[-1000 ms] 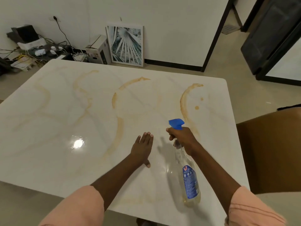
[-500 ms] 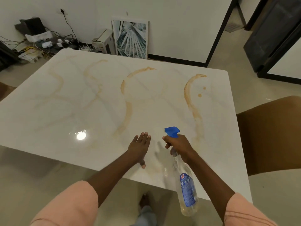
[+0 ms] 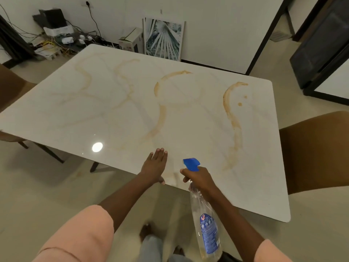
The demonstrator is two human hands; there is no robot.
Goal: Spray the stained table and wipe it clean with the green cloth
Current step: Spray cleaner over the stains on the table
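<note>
Right hand (image 3: 200, 179) is wrapped tight around the neck of the spray bottle (image 3: 206, 224), grip fully closed just under the blue trigger head (image 3: 191, 164). The bottle hangs back from that grip, its clear body and blue label trailing down along the forearm toward the person, while the nozzle points forward over the near edge of the surface (image 3: 113, 114). The bottle is up off the surface, held in the air right at the edge.

Left hand (image 3: 154, 167) is spread flat, fingers together and extended, palm down on the near edge of the surface, holding nothing. It sits just beside the right hand, a small gap between them.

Out ahead, the white marble-look surface carries brown stains (image 3: 231, 114): a long curved streak with two small dots on the right, straight ahead of the nozzle, a ring-and-tail mark in the middle, and fainter wavy lines to the left. A bright light glare shines on the near left part.

The green cloth isn't anywhere in view.

A brown chair (image 3: 317, 150) stands at the right side, and a framed print (image 3: 164, 40) leans on the far wall.
</note>
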